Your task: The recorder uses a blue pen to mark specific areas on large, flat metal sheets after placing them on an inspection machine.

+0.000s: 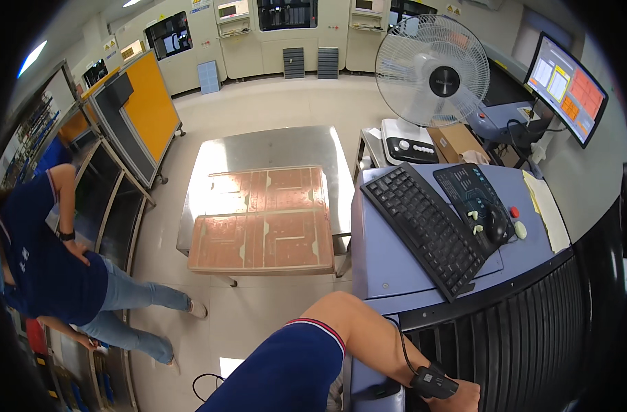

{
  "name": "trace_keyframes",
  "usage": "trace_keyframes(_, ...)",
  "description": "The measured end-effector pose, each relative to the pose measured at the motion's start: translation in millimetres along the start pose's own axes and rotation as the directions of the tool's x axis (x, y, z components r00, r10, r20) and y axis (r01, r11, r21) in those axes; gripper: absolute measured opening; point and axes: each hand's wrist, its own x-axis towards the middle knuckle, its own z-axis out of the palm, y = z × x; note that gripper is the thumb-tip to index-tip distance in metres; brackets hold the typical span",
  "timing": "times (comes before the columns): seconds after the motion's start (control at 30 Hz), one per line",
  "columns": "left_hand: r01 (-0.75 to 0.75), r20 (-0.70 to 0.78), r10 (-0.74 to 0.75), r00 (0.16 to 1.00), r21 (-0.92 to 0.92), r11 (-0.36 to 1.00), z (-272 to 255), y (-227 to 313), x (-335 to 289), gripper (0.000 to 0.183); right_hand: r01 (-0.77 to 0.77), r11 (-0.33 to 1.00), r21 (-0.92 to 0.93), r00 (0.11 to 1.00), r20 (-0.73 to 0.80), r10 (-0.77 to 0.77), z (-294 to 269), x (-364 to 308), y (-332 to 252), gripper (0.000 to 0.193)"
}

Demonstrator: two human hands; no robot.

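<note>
My left hand is at the lower right, over the black ribbed bellows cover of a machine. Its fingers look curled in a closed hand; the fingertips are hidden, so what they hold, if anything, does not show. Around that wrist sits a black wrist device with a thin cable running up the forearm. The right hand is out of the picture. Beyond my bent elbow, a stack of copper-coloured circuit panels lies on a shiny metal table.
A keyboard and a black mouse rest on the blue machine top, beside a monitor. A fan stands behind. At left, another person stands by metal racks, near a yellow-panelled cart.
</note>
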Motion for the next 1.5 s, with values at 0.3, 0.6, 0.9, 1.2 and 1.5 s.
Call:
trace_keyframes(0.3, 0.063, -0.002, -0.063, 0.998, -0.010, 0.998, -9, 7, -7, 0.018, 0.131, 0.971, -0.201, 0.989, 0.092, -0.114, -3, 4, -24, 0.030)
trace_keyframes(0.6, 0.085, 0.008, -0.085, 0.996, -0.222, 0.971, -24, 13, -1, 0.011, 0.144, 0.976, -0.161, 0.987, 0.092, -0.131, -14, 7, -17, 0.027)
trace_keyframes(0.9, 0.131, 0.162, -0.112, 0.980, -0.112, 0.985, -47, 21, 0, 0.029, 0.342, 0.938, 0.059, 0.938, 0.044, -0.345, -6, 6, -4, 0.033)
trace_keyframes(1.2, 0.096, 0.120, -0.079, 0.990, -0.147, 0.985, -44, 22, 21, 0.012, 0.449, 0.892, 0.051, 0.889, 0.077, -0.452, 2, 3, 27, 0.067)
trace_keyframes(1.5, 0.214, 0.233, -0.219, 0.947, 0.050, 0.976, -51, 15, -6, 0.011, 0.468, 0.881, 0.068, 0.884, -0.037, -0.466, 2, 12, 12, 0.028)
